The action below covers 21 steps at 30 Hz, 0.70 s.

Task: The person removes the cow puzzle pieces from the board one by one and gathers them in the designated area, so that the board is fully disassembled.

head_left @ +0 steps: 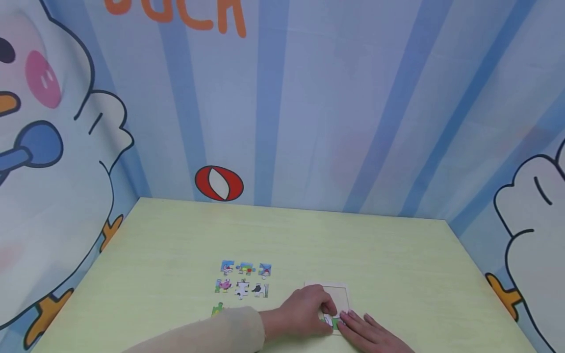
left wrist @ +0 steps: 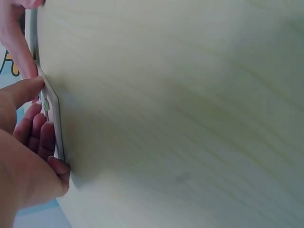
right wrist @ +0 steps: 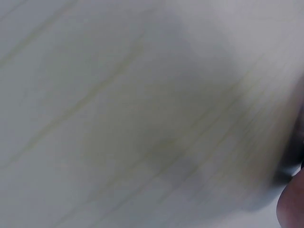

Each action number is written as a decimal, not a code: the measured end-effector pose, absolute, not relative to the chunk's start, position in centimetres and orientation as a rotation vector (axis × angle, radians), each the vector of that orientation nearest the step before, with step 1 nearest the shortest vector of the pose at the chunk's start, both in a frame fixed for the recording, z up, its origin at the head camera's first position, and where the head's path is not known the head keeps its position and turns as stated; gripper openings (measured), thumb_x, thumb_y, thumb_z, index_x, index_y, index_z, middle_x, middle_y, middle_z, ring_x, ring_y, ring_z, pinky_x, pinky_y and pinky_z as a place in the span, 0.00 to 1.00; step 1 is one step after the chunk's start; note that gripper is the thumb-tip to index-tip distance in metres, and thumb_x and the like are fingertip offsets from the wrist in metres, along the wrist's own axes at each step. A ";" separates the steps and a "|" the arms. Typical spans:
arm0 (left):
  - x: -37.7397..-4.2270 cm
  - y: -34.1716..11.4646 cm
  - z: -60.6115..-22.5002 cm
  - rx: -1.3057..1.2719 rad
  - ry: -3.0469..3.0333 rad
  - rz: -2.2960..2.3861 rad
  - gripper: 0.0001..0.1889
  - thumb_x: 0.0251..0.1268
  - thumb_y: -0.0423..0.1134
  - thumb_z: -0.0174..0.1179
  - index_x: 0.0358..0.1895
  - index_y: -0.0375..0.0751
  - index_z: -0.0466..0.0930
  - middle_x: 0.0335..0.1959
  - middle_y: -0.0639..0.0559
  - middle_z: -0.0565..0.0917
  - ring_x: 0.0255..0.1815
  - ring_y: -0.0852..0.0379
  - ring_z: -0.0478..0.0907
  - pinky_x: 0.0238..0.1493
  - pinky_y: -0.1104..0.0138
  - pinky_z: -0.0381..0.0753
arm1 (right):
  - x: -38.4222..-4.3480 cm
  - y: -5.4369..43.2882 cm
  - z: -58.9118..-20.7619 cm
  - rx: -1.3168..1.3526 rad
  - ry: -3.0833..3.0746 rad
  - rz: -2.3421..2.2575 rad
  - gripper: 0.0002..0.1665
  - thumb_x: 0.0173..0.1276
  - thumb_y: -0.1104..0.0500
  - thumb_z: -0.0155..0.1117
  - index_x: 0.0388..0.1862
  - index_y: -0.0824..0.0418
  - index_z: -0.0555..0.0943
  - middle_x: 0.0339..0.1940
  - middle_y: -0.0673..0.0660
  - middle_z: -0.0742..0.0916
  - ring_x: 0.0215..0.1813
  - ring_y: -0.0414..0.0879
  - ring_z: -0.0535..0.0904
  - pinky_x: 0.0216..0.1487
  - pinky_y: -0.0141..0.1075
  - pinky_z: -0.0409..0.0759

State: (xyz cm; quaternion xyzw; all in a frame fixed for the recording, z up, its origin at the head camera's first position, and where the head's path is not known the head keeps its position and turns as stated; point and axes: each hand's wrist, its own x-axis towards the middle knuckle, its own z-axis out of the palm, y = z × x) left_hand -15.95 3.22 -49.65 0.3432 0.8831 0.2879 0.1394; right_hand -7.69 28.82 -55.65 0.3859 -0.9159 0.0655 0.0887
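A square puzzle frame lies on the table, with green and white puzzle pieces in its lower part. My left hand is over its left side, thumb and curled fingers pinching a puzzle piece there, mostly hidden. In the left wrist view, the thumb and fingers of that left hand are at the edge of the frame. My right hand has its fingers extended, fingertips resting on the lower right of the frame beside the green piece. Only a rounded bit of skin shows in the right wrist view.
Left of the frame, several loose pieces lie in rows, among them a cow piece and a pink one. A green piece is partly covered by my left sleeve. A striped backdrop rises behind the table.
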 end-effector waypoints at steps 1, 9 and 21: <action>-15.9 3.2 -49.6 0.988 2.552 0.836 0.13 0.55 0.41 0.81 0.41 0.53 0.88 0.35 0.68 0.75 0.38 0.73 0.71 0.51 0.73 0.74 | -7.7 28.8 -55.6 1.145 -2.740 0.208 0.43 0.80 0.33 0.57 0.87 0.43 0.62 0.84 0.46 0.71 0.85 0.27 0.44 0.76 0.21 0.30; -15.6 3.1 -49.5 0.979 2.564 0.863 0.13 0.56 0.40 0.80 0.41 0.53 0.86 0.35 0.68 0.74 0.38 0.73 0.71 0.51 0.72 0.73 | -7.8 28.9 -55.9 1.168 -2.696 0.186 0.44 0.79 0.33 0.59 0.87 0.43 0.62 0.84 0.47 0.71 0.85 0.27 0.43 0.78 0.21 0.30; -15.5 3.0 -49.6 0.980 2.569 0.843 0.12 0.57 0.40 0.80 0.42 0.54 0.86 0.36 0.68 0.75 0.39 0.74 0.71 0.52 0.70 0.72 | -7.8 29.3 -54.9 1.148 -2.779 0.200 0.43 0.79 0.31 0.56 0.86 0.46 0.65 0.83 0.48 0.73 0.85 0.28 0.47 0.76 0.20 0.28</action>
